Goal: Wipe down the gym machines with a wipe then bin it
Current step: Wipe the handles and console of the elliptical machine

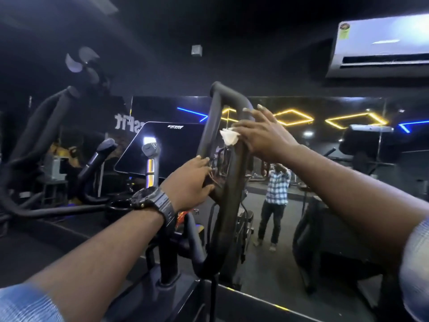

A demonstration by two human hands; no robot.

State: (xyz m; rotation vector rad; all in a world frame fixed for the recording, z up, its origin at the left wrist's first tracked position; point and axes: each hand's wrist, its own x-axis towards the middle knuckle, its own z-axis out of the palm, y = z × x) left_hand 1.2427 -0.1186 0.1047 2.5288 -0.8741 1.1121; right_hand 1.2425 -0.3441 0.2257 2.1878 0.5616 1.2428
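A black looped handle bar [214,117] of a gym machine rises in the middle of the view. My right hand [260,133] presses a crumpled white wipe [228,135] against the right side of the loop, fingers spread upward. Lower down, my left hand [189,180], with a black watch on its wrist, grips the same handle near some exposed wires. The machine's dark console screen [162,147] tilts behind the handle to the left.
A second padded handle [44,126] curves up at the left. A wall mirror [313,170] ahead reflects a person in a checked shirt and neon lights. An air conditioner [380,45] hangs at the upper right. A fan [83,63] sits high on the left.
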